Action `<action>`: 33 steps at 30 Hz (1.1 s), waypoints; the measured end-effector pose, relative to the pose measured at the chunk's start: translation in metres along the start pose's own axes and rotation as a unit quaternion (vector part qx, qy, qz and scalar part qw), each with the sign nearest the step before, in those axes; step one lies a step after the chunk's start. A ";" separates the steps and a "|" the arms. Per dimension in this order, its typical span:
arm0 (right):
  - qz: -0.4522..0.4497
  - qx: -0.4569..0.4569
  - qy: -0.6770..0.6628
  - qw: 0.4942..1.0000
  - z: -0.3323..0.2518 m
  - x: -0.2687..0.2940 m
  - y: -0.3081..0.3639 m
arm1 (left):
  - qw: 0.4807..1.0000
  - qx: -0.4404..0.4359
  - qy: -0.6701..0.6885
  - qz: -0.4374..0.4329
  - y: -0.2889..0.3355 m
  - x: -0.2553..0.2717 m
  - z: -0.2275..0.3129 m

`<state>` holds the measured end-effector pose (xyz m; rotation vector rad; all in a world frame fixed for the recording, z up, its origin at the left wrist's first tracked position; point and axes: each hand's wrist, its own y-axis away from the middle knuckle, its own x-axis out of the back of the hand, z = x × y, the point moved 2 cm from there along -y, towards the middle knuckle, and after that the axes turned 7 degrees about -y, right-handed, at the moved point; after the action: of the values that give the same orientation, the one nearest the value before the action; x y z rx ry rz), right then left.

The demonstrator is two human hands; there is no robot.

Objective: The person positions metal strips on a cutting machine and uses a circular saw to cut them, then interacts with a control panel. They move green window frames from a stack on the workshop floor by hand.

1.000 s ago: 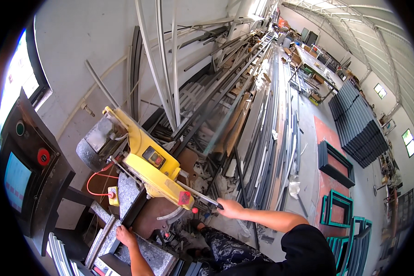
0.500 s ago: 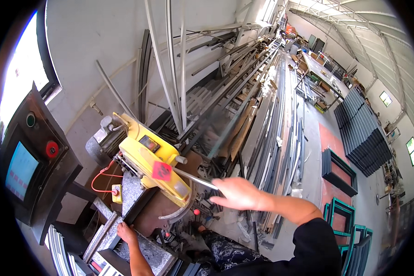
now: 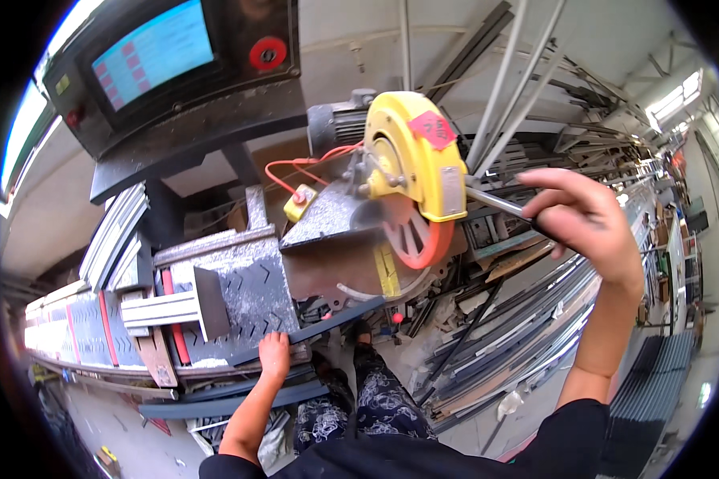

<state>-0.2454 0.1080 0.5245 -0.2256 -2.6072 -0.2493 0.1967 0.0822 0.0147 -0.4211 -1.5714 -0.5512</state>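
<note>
My left hand (image 3: 275,355) is closed over a long dark grey metal profile (image 3: 327,327), which lies slanted along the front edge of the saw bench. To the right, my right hand (image 3: 587,223) is loosely around the dark end of a saw's metal handle (image 3: 497,201), index finger raised off it. That handle runs to the yellow guard (image 3: 411,156) of a cutting saw with a reddish mark on it. Beneath the guard shows an orange-red rimmed wheel (image 3: 423,243), its edges blurred. The motor (image 3: 339,128) sits behind the guard.
A control panel (image 3: 168,68) with a lit screen and a red button stands at back left. A small yellow switch box (image 3: 300,203) hangs on an orange cable. Bundled profiles (image 3: 120,231) lie on the left bench; long metal bars (image 3: 511,319) cover the floor at right.
My view has swung left toward the panel and bench. The saw head's tilt looks different, and the orange-red wheel now shows under it. Both hands stay at the machine.
</note>
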 end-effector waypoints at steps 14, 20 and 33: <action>0.125 -0.172 0.198 0.957 0.511 -0.026 -0.137 | 0.983 0.162 -0.079 0.016 0.063 0.011 -0.123; 0.125 -0.053 0.155 0.979 0.538 -0.043 -0.163 | 0.973 0.218 -0.071 -0.007 0.083 -0.008 -0.121; 0.068 -0.099 0.354 0.928 0.513 -0.077 -0.145 | 0.962 0.112 0.213 0.126 -0.053 0.073 0.061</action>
<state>-0.4511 0.0709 0.0283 -0.3168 -1.8416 -0.4509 0.1110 0.0704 0.0810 -0.2996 -1.1286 -0.2401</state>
